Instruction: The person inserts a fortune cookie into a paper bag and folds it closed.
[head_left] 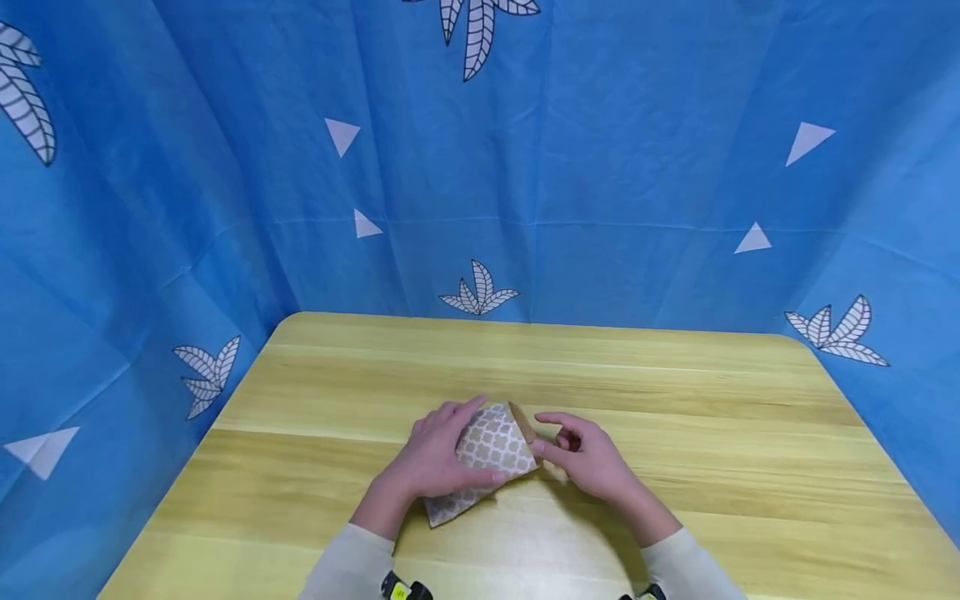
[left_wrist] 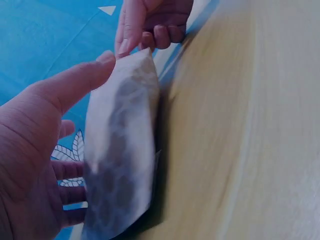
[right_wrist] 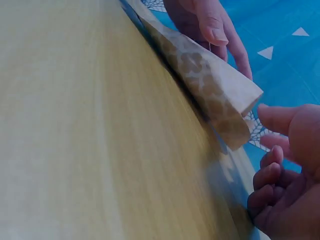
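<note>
A patterned paper bag (head_left: 495,440), tan and white with a brown inside, lies slanted on the table, its mouth facing right. My left hand (head_left: 429,454) holds the bag across its width, thumb along the near edge and fingers at the far edge. At the mouth is my right hand (head_left: 596,465), its thumb and forefinger extended toward the bag's rim and the other fingers curled in. In the right wrist view the bag (right_wrist: 205,80) bulges with its mouth parted, and the right thumb (right_wrist: 277,118) points at the mouth's corner. The bag's inside is mostly hidden.
The light wooden table (head_left: 712,400) has rounded far corners. A blue curtain (head_left: 615,167) with white leaves and triangles hangs behind it and along both sides. Dark bands with yellow marks (head_left: 401,591) show by the sleeves at the bottom edge.
</note>
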